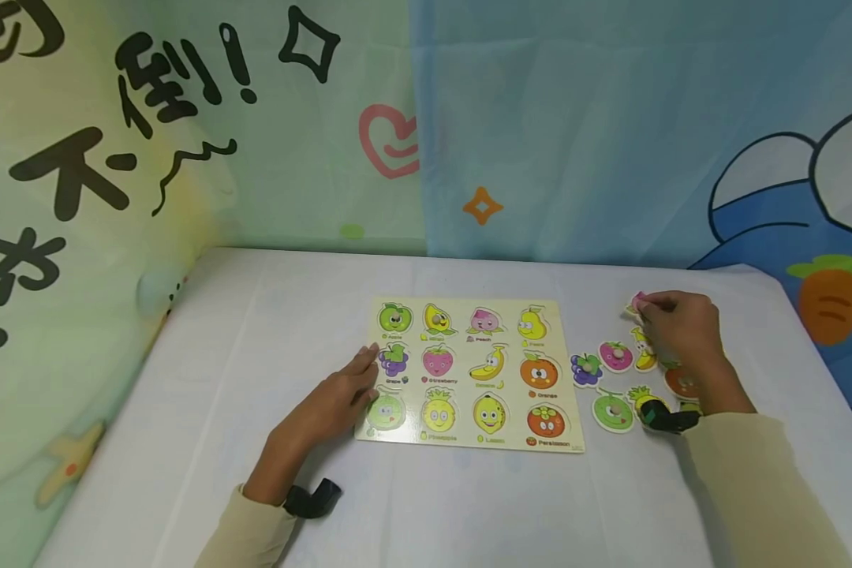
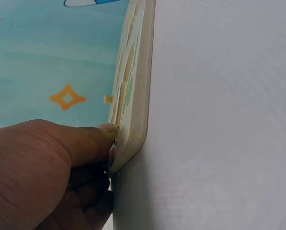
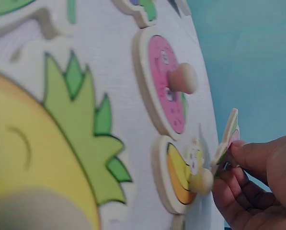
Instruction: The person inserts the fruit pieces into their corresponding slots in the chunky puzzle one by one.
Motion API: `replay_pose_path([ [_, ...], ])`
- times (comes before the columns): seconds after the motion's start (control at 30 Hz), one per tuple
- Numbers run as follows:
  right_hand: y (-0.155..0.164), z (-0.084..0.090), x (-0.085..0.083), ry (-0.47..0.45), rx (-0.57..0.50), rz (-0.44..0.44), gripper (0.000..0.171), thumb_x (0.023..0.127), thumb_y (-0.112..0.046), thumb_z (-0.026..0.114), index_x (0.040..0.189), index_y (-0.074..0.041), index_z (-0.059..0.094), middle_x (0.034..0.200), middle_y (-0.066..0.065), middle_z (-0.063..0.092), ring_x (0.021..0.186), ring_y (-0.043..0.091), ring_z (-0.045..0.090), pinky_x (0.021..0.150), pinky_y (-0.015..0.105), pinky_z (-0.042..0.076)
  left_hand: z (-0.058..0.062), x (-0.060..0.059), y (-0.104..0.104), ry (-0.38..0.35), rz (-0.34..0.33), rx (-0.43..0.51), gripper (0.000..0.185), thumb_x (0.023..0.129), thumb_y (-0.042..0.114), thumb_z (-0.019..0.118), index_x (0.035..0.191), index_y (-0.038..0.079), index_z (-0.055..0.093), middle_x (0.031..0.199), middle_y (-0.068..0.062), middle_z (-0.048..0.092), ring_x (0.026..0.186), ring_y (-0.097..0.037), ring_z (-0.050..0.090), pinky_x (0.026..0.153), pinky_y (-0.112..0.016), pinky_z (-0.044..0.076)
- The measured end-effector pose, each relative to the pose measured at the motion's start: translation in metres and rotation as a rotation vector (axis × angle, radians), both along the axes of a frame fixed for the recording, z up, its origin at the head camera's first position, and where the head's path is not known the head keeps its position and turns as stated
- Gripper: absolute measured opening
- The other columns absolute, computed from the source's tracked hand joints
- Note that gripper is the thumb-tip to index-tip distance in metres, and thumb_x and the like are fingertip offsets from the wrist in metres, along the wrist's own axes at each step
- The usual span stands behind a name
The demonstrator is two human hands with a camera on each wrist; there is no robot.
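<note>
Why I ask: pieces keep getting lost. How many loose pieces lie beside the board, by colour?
Pink pieces: 2, one pinched in the right hand
Yellow pieces: 2
Purple piece: 1
Green piece: 1
Orange piece: 1
Total: 7 in view; the hand and wrist may hide more.

one puzzle board (image 1: 468,442), perhaps eight loose fruit pieces (image 1: 614,412).

The pale rectangular wooden fruit puzzle board (image 1: 468,375) looks smooth with a printed, faintly glossy face; the small pink painted wooden puzzle piece (image 3: 165,84) carries a bare wooden knob; the white cloth table cover (image 1: 255,331) is matt.
</note>
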State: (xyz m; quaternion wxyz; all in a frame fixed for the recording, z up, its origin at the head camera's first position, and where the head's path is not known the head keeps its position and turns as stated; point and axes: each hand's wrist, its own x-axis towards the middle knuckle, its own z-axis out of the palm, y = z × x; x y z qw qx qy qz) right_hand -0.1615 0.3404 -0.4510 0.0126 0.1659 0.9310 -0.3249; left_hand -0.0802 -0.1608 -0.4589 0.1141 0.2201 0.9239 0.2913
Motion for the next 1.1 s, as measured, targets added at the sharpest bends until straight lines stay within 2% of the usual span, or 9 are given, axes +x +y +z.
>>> replay_pose_path([
  [0.13, 0.002, 0.003, 0.002, 0.010, -0.051, -0.034, 0.055, 0.099, -0.042, 0.053, 0.126, 0.006, 0.060, 0.123, 0.025, 0.059, 0.110, 0.036, 0.054, 0.080, 0.033, 0.052, 0.000, 0.000, 0.000, 0.008, 0.002, 0.003, 0.051, 0.096, 0.008, 0.063, 0.143, 0.000, 0.046, 0.157, -0.008, 0.026, 0.145, -0.023, 0.020, 0.111, -0.041, 0.031],
  [0.2, 0.003, 0.004, 0.003, 0.008, -0.087, -0.052, 0.060, 0.098, -0.047, 0.053, 0.130, 0.004, 0.058, 0.124, 0.023, 0.059, 0.106, 0.032, 0.055, 0.073, 0.021, 0.049, 0.000, 0.000, 0.000, 0.008, 0.002, 0.001, 0.051, 0.096, 0.008, 0.063, 0.143, 0.000, 0.045, 0.157, -0.008, 0.026, 0.145, -0.024, 0.020, 0.111, -0.041, 0.031],
  [0.27, 0.002, 0.004, 0.003, 0.011, -0.122, -0.064, 0.063, 0.096, -0.049, 0.053, 0.132, 0.003, 0.057, 0.124, 0.021, 0.059, 0.104, 0.028, 0.056, 0.069, 0.015, 0.047, 0.001, 0.000, 0.000, 0.007, 0.003, 0.002, 0.051, 0.095, 0.008, 0.063, 0.143, 0.000, 0.046, 0.157, -0.009, 0.026, 0.145, -0.024, 0.020, 0.111, -0.041, 0.031],
  [0.47, -0.004, 0.004, 0.001, 0.015, -0.164, -0.068, 0.070, 0.093, -0.058, 0.052, 0.131, 0.001, 0.058, 0.121, 0.017, 0.061, 0.099, 0.019, 0.059, 0.073, 0.015, 0.046, 0.001, 0.001, 0.000, -0.006, 0.004, 0.008, 0.052, 0.096, 0.008, 0.062, 0.143, -0.001, 0.044, 0.158, -0.009, 0.024, 0.145, -0.024, 0.018, 0.111, -0.042, 0.030],
  [0.63, -0.013, 0.011, -0.001, 0.054, -0.198, -0.047, 0.071, 0.088, -0.061, 0.056, 0.123, 0.000, 0.063, 0.099, 0.002, 0.069, 0.078, 0.001, 0.062, 0.071, 0.014, 0.052, 0.001, 0.002, 0.000, -0.010, 0.006, 0.005, 0.051, 0.096, 0.007, 0.061, 0.143, -0.002, 0.044, 0.158, -0.009, 0.024, 0.145, -0.024, 0.018, 0.111, -0.042, 0.030],
  [0.7, -0.018, 0.013, -0.002, 0.063, -0.213, -0.025, 0.069, 0.089, -0.060, 0.058, 0.122, 0.000, 0.063, 0.094, -0.001, 0.070, 0.075, -0.002, 0.062, 0.072, 0.016, 0.053, 0.000, 0.002, 0.000, -0.011, 0.008, 0.002, 0.051, 0.096, 0.007, 0.061, 0.143, -0.002, 0.044, 0.158, -0.009, 0.024, 0.145, -0.024, 0.018, 0.112, -0.041, 0.029],
  [0.9, -0.032, 0.018, -0.003, 0.065, -0.340, 0.026, 0.062, 0.090, -0.053, 0.061, 0.126, -0.002, 0.061, 0.114, 0.007, 0.065, 0.085, -0.001, 0.066, 0.083, 0.016, 0.051, 0.000, 0.001, 0.001, -0.004, 0.013, -0.001, 0.050, 0.096, 0.008, 0.062, 0.142, -0.001, 0.045, 0.158, -0.008, 0.024, 0.145, -0.023, 0.019, 0.111, -0.041, 0.030],
  [1.03, -0.038, 0.016, -0.004, 0.067, -0.409, 0.037, 0.062, 0.087, -0.052, 0.065, 0.125, -0.004, 0.061, 0.115, 0.001, 0.065, 0.089, 0.000, 0.066, 0.082, 0.012, 0.049, -0.001, 0.001, 0.002, -0.003, 0.014, -0.007, 0.050, 0.096, 0.008, 0.062, 0.143, 0.000, 0.045, 0.158, -0.007, 0.024, 0.145, -0.023, 0.019, 0.111, -0.040, 0.031],
  [1.1, -0.042, 0.015, -0.006, 0.070, -0.418, 0.050, 0.062, 0.086, -0.052, 0.067, 0.123, -0.003, 0.062, 0.113, -0.001, 0.066, 0.088, -0.001, 0.066, 0.082, 0.015, 0.051, -0.002, 0.000, 0.002, -0.002, 0.012, -0.013, 0.050, 0.096, 0.008, 0.062, 0.143, 0.000, 0.046, 0.158, -0.007, 0.025, 0.145, -0.023, 0.019, 0.111, -0.040, 0.031],
])
